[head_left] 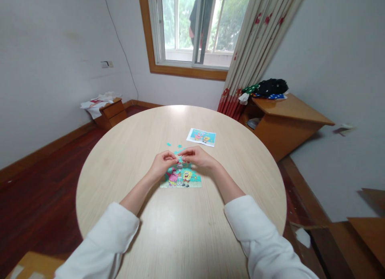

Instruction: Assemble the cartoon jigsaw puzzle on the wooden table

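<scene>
A partly joined jigsaw puzzle (180, 183) lies flat on the round table, showing a pink starfish figure and a yellow square figure on teal. Over its upper left part, my left hand (163, 163) is closed in a pinch. My right hand (198, 156) comes in from the other side, thumb and forefinger pinched, its fingertips almost meeting those of the left. A small teal puzzle piece (181, 159) shows between the two sets of fingertips. Both hands cover part of the puzzle's upper area. Loose teal pieces (179, 146) lie just beyond the hands.
A printed reference picture (202, 137) rests behind my right hand on the pale round table (177, 227). Beyond stand a wooden cabinet (288, 110) with cloths on it, a small drawer unit (113, 114), a curtain (255, 42) and a window, with a person outside.
</scene>
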`<state>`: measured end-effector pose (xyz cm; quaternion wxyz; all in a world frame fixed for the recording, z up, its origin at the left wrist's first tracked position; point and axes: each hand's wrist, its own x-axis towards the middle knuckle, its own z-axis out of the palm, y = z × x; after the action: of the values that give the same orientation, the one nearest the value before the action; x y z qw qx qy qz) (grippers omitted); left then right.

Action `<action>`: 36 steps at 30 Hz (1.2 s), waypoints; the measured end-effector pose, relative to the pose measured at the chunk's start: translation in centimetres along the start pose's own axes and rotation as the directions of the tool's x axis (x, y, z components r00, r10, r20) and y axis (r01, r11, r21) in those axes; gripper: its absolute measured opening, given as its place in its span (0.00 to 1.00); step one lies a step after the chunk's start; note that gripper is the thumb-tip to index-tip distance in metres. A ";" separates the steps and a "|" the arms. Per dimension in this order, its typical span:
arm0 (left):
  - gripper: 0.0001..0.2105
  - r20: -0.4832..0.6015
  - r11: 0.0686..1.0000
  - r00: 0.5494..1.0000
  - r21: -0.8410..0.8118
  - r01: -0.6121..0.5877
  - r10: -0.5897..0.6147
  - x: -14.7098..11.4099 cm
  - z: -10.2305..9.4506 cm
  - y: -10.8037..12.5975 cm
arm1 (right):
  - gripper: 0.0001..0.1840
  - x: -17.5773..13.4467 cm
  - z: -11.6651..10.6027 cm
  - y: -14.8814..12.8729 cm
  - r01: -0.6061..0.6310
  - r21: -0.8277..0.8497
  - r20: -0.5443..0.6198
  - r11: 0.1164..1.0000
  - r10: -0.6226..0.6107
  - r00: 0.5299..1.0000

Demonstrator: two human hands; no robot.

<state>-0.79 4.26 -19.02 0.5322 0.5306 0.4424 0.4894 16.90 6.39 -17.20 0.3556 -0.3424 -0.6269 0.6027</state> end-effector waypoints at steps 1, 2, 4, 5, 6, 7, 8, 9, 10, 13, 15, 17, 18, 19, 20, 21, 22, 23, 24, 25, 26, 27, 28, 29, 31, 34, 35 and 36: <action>0.15 0.013 1.000 1.000 0.005 0.005 -0.006 -0.1 0.0 0.1 | 0.15 0.0 -0.2 -0.2 0.005 -0.036 0.027 0.999 -0.004 1.000; 0.15 0.026 1.000 1.000 0.009 0.012 -0.013 -0.1 0.1 0.1 | 0.15 0.0 -0.5 -0.5 0.008 -0.073 0.055 0.997 -0.004 0.998; 0.15 0.042 0.999 0.999 0.023 0.023 -0.024 -0.2 0.1 0.1 | 0.14 -0.2 -1.0 -1.0 0.003 -0.139 0.090 0.990 0.010 0.996; 0.15 0.042 0.999 0.999 0.036 0.023 -0.024 -0.2 0.1 0.1 | 0.12 -0.3 -1.3 -1.2 -0.013 -0.167 0.099 0.986 0.030 0.995; 0.14 0.039 0.998 0.999 0.055 0.015 -0.017 -0.1 0.0 0.0 | 0.11 -0.4 -1.6 -1.3 -0.037 -0.192 0.103 0.981 0.058 0.993; 0.13 0.039 0.996 0.999 0.084 -0.002 -0.001 -0.1 0.0 -0.1 | 0.10 -0.6 -2.0 -1.5 -0.071 -0.217 0.111 0.974 0.096 0.989; 0.12 0.044 0.991 0.999 0.127 -0.031 0.025 -0.1 0.0 -0.2 | 0.09 -0.7 -2.3 -1.5 -0.106 -0.237 0.115 0.966 0.136 0.984; 0.10 0.054 0.980 0.997 0.186 -0.071 0.062 -0.1 0.0 -0.3 | 0.08 -0.8 -2.7 -1.5 -0.140 -0.250 0.118 0.958 0.174 0.978; 0.09 0.072 0.959 0.992 0.257 -0.118 0.103 -0.1 0.0 -0.4 | 0.07 -0.9 -3.1 -1.4 -0.168 -0.259 0.123 0.951 0.205 0.971; 0.04 0.171 0.826 0.962 0.494 -0.271 0.214 -0.3 0.0 -0.5 | 0.06 -1.0 -4.0 -0.9 -0.215 -0.271 0.120 0.938 0.255 0.960; 0.04 0.263 0.730 0.932 0.581 -0.359 0.249 -0.5 -0.1 -0.5 | 0.05 -0.9 -4.5 -0.5 -0.215 -0.289 0.107 0.933 0.254 0.961; 0.06 0.348 0.673 0.900 0.602 -0.430 0.263 -0.6 -0.2 -0.4 | 0.05 -0.9 -4.7 -0.1 -0.203 -0.299 0.104 0.933 0.243 0.964; 0.07 0.381 0.659 0.886 0.599 -0.454 0.264 -0.7 -0.2 -0.4 | 0.05 -0.9 -4.7 0.1 -0.199 -0.294 0.106 0.935 0.238 0.965; 0.08 0.406 0.650 0.875 0.596 -0.472 0.263 -0.7 -0.3 -0.5 | 0.05 -0.9 -4.8 0.3 -0.201 -0.280 0.107 0.939 0.238 0.965; 0.09 0.423 0.643 0.867 0.592 -0.485 0.264 -0.7 -0.3 -0.6 | 0.05 -1.0 -4.7 0.5 -0.210 -0.257 0.105 0.943 0.243 0.964; 0.09 0.437 0.640 0.860 0.588 -0.495 0.263 -0.7 -0.4 -0.7 | 0.05 -1.1 -4.7 0.7 -0.223 -0.229 0.102 0.948 0.251 0.963; 0.10 0.449 0.638 0.854 0.584 -0.502 0.260 -0.7 -0.4 -0.8 | 0.05 -1.1 -4.7 0.8 -0.237 -0.198 0.099 0.951 0.260 0.961; 0.10 0.461 0.637 0.850 0.581 -0.507 0.256 -0.6 -0.5 -0.9 | 0.06 -1.2 -4.6 1.0 -0.252 -0.168 0.097 0.953 0.271 0.958; 0.10 0.472 0.635 0.845 0.580 -0.511 0.250 -0.6 -0.5 -1.1 | 0.06 -1.2 -4.6 1.1 -0.267 -0.142 0.095 0.953 0.282 0.955; 0.10 0.483 0.631 0.841 0.580 -0.515 0.243 -0.6 -0.5 -1.2 | 0.07 -1.2 -4.5 1.2 -0.280 -0.123 0.096 0.952 0.292 0.952; 0.10 0.493 0.626 0.837 0.581 -0.520 0.237 -0.5 -0.6 -1.3 | 0.07 -1.3 -4.5 1.2 -0.291 -0.108 0.096 0.951 0.302 0.949; 0.10 0.500 0.621 0.834 0.583 -0.524 0.234 -0.5 -0.6 -1.4 | 0.08 -1.3 -4.4 1.2 -0.302 -0.098 0.096 0.948 0.311 0.945; 0.10 0.505 0.615 0.831 0.585 -0.529 0.234 -0.5 -0.6 -1.5 | 0.08 -1.3 -4.3 1.1 -0.313 -0.092 0.094 0.945 0.321 0.942; 0.10 0.509 0.609 0.828 0.586 -0.534 0.235 -0.5 -0.6 -1.6 | 0.08 -1.3 -4.3 1.1 -0.325 -0.088 0.091 0.942 0.332 0.939; 0.11 0.517 0.597 0.823 0.591 -0.542 0.236 -0.5 -0.6 -1.6 | 0.07 -1.3 -4.1 0.9 -0.342 -0.086 0.085 0.936 0.349 0.933; 0.11 0.522 0.584 0.820 0.598 -0.548 0.235 -0.4 -0.7 -1.7 | 0.07 -1.3 -4.1 0.7 -0.357 -0.095 0.092 0.929 0.366 0.926; 0.11 0.522 0.583 0.820 0.600 -0.549 0.235 -0.4 -0.7 -1.7 | 0.06 -1.3 -4.1 0.7 -0.358 -0.100 0.100 0.928 0.367 0.925; 0.11 0.523 0.581 0.820 0.601 -0.549 0.235 -0.4 -0.7 -1.8 | 0.06 -1.2 -4.2 0.7 -0.357 -0.108 0.108 0.928 0.368 0.924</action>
<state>-1.41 4.00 -20.82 0.2267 0.8685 0.3531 0.2637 21.12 7.49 -17.88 0.1825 -0.4285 -0.5994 0.6510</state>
